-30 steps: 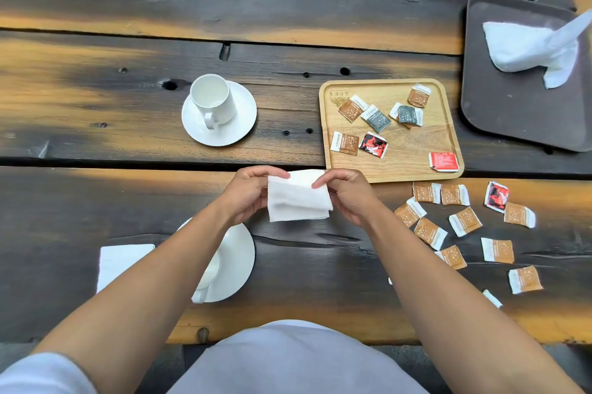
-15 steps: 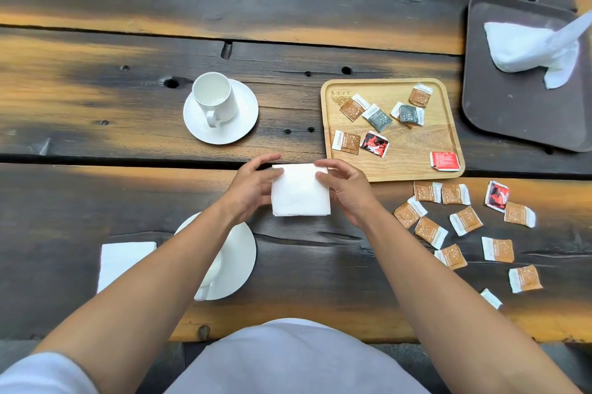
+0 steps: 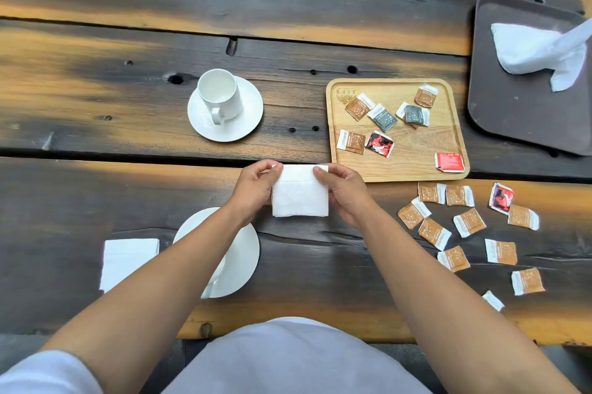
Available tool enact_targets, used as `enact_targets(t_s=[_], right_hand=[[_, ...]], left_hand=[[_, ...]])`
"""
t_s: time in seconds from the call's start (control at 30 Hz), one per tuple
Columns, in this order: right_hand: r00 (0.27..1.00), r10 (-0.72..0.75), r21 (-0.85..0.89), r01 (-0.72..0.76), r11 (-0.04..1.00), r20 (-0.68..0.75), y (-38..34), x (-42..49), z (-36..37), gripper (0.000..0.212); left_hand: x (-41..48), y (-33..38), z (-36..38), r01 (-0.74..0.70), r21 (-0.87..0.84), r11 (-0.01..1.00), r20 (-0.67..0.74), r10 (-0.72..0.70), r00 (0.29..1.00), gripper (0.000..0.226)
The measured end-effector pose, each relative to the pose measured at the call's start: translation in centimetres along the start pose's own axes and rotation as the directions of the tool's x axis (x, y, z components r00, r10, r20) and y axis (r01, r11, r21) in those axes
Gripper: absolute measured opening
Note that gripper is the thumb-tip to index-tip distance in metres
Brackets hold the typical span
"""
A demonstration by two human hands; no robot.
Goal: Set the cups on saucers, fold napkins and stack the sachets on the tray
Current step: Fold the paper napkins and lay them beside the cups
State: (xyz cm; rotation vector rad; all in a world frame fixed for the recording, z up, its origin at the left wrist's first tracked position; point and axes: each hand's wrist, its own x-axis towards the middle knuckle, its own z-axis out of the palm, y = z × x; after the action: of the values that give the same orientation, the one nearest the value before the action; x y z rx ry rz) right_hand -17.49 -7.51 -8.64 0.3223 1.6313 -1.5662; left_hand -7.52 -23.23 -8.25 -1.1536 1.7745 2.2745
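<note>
A white napkin [image 3: 300,193], folded into a small square, lies on the table between my hands. My left hand [image 3: 254,190] pinches its far left corner and my right hand [image 3: 344,190] pinches its far right corner. A second folded napkin [image 3: 128,260] lies at the near left. One white cup [image 3: 219,99] stands on a saucer [image 3: 246,119] further back. A nearer saucer [image 3: 240,252] holds another cup, mostly hidden under my left forearm. The wooden tray [image 3: 413,163] carries several sachets. More brown sachets [image 3: 434,233] lie scattered on the table at the right.
A dark plastic tray [image 3: 512,111] at the far right holds a pack of white tissues [image 3: 538,51]. The table is made of dark rough planks with gaps and knot holes. Its near edge runs just in front of my body.
The napkin was held up, half folded; now it lies flat as a square. Both hands have slid to its far corners.
</note>
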Motion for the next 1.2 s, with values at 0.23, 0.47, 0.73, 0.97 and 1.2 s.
enact_targets(t_s=[0.23, 0.47, 0.73, 0.97, 1.2], right_hand=[[0.999, -0.028, 0.049, 0.030, 0.998, -0.044, 0.0, -0.4, 3.1, 0.012], [0.975, -0.103, 0.031, 0.111, 0.993, -0.198, 0.2, 0.0, 5.6, 0.028], [0.970, -0.210, -0.396, 0.147, 0.906, -0.122, 2.0, -0.5, 8.7, 0.057], [0.989, -0.102, -0.217, 0.076, 0.973, -0.110, 1.6, -0.2, 12.5, 0.038], [0.862, -0.498, -0.616, 0.342, 0.710, -0.096, 2.0, 0.3, 17.2, 0.034]], left_hand=[[0.4, -0.9, 0.3, -0.125, 0.121, 0.985, -0.137, 0.141, 0.980, 0.028], [0.1, -0.6, -0.9, -0.218, 0.413, 0.885, -0.243, 0.337, 0.909, 0.044], [-0.4, -0.3, -3.6, -0.196, 0.401, 0.895, -0.321, 0.338, 0.885, 0.043], [-0.4, -0.5, -7.7, -0.126, 0.247, 0.961, -0.338, 0.207, 0.918, 0.063], [0.1, -0.2, -12.9, -0.072, 0.351, 0.933, -0.390, 0.216, 0.895, 0.060]])
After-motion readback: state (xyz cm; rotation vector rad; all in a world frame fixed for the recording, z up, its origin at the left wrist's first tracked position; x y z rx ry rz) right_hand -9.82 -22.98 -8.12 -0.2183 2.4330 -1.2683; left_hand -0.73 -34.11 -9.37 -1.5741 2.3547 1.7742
